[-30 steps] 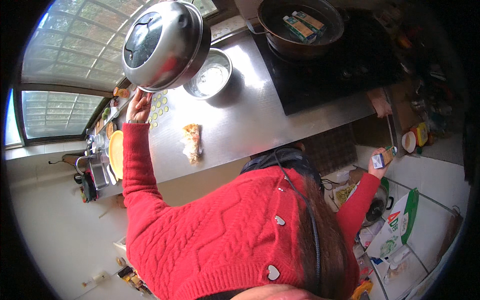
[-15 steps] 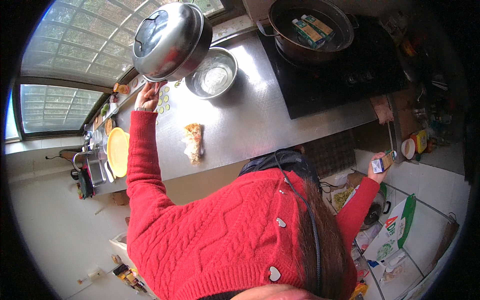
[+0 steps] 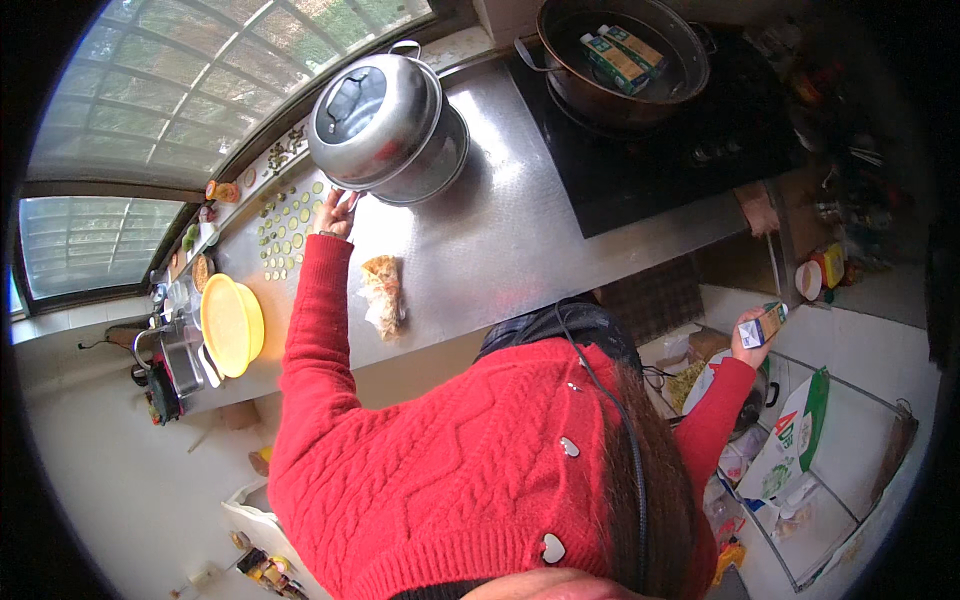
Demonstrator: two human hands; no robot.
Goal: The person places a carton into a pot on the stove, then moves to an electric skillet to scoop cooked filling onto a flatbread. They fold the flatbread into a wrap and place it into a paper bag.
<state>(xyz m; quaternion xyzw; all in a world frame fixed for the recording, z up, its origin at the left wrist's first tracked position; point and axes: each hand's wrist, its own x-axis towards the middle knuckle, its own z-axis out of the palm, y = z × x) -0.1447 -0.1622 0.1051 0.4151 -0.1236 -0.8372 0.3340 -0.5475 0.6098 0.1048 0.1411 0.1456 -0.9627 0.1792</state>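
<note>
My left hand [image 3: 335, 214] is closed round the side handle of a steel pot with a domed, glass-topped lid [image 3: 392, 115]. The pot tilts over a steel basin [image 3: 440, 178] and hides much of it; I cannot tell whether the two touch. Out to the right, my right hand [image 3: 750, 345] grips a small drink carton [image 3: 768, 322]. Below the pot, a food roll in a clear wrapper [image 3: 382, 297] lies on the steel counter [image 3: 480, 250]. Several round green slices [image 3: 285, 232] are spread left of my left hand.
A large dark pan [image 3: 555, 85] holding two cartons [image 3: 622, 58] sits on the black cooktop [image 3: 690, 165]. A yellow bowl [image 3: 232, 325] rests at the counter's left end. Small items line the window sill. A green and white box [image 3: 790, 440] stands on a rack at the right.
My left hand has moved the lidded pot rightward and slightly down, so it covers more of the basin. More green slices show. My right hand still holds the carton.
</note>
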